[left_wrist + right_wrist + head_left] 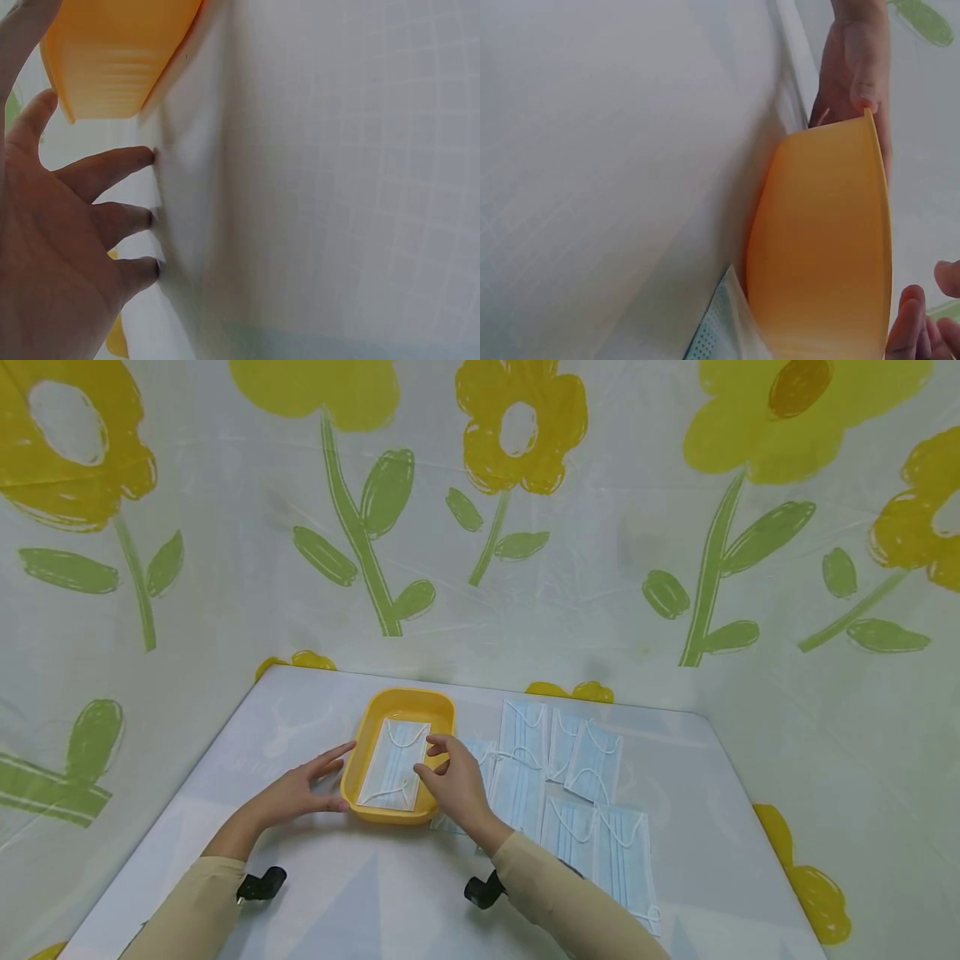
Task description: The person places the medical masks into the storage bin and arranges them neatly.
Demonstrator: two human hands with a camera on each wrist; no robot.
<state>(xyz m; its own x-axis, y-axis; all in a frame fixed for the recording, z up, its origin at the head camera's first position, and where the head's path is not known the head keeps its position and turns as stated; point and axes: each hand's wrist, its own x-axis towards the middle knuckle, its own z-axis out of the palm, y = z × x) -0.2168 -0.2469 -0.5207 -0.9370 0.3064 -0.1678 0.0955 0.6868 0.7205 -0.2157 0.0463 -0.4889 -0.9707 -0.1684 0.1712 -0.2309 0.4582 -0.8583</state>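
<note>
A yellow plastic tub [414, 697] stands on the table with a light blue pleated face mask [396, 764] lying in it, white ear loops on top. My left hand [300, 787] is at the tub's left side, fingers spread and fairly straight, fingertip and thumb at the rim. In the left wrist view the other fingers [112, 166] reach down beside the tub. Over the tub's right rim is my right hand [459, 781], close to the mask's right edge. Its thumb [949, 277] and fingers are apart, with nothing between them.
To the right of the tub, several more face masks [517, 789] lie flat, some overlapping. One mask corner [712, 330] lies against the tub's lower side in the right wrist view. A flower-printed curtain [570, 610] hangs behind the white table [352, 893].
</note>
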